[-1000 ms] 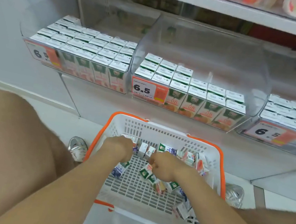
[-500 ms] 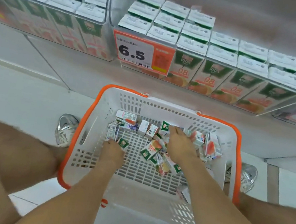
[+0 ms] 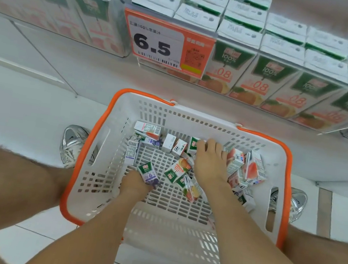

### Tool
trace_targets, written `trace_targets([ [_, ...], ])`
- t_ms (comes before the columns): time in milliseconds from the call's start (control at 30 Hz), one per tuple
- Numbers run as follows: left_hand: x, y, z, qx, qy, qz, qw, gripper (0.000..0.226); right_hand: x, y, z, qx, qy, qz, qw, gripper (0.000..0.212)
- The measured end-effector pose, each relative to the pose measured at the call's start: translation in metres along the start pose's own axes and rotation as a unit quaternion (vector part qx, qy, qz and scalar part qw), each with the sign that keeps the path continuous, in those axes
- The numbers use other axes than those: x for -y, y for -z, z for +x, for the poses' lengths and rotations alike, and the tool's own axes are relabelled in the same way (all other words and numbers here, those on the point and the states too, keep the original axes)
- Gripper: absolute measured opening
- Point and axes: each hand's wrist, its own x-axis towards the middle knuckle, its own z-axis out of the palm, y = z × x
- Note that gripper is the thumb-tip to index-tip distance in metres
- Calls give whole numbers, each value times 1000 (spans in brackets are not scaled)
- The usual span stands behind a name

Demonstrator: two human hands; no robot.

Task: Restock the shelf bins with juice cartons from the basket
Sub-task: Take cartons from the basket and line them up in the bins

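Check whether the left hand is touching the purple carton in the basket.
Touching. The head view shows the left hand gripping the purple carton by its lower end.

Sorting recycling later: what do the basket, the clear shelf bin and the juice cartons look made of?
Basket: moulded plastic, matte white with orange rim, slotted walls. Shelf bin: clear glossy plastic, probably acrylic; cartons show through, edges glare. Juice cartons: printed coated paperboard, judging by folded seams and slight sheen; lining not visible.

L grip [image 3: 135,185] curled tight; R grip [image 3: 208,164] splayed, palm down.
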Motion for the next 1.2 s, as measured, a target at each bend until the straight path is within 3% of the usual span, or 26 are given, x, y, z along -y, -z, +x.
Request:
trace_targets([
  [100, -4, 2, -7, -26, -30, 26, 999, 34, -1, -3, -4, -6, 20, -1, 1000, 59],
  [200, -12, 0, -11, -85, -98, 115, 985, 61, -3, -1, -3, -17, 20, -15, 1000, 65],
  [300, -19, -1, -9, -73, -158, 199, 964, 85, -5, 4, -2, -45, 4, -35, 998, 63],
  [367, -20, 3, -9, -67, -161, 244, 954, 83, -5, 4, -3, -55, -3, -44, 998, 65],
  [533, -20, 11, -10, -81, -197, 280, 936, 79, -1, 5, -10, 22, 35, -37, 998, 62],
  [633, -25, 12, -10, -44, -226, 223, 947, 57, 1, 17, -16, 80, 49, -3, 996, 56],
  [733, -31, 18, -15, -6, -198, 106, 974, 51, 0, 32, -19, 144, 24, 100, 984, 52],
  [900, -51, 46, -39, 30, -215, -42, 975, 9, -4, 72, -31, 214, 23, 323, 922, 67],
  [1000, -68, 73, -62, 90, -241, -146, 955, 13, -8, 99, -45, 223, 0, 402, 888, 46],
  [1200, -103, 114, -124, 117, -322, -179, 922, 21, -11, 149, -80, 145, -40, 475, 867, 28],
])
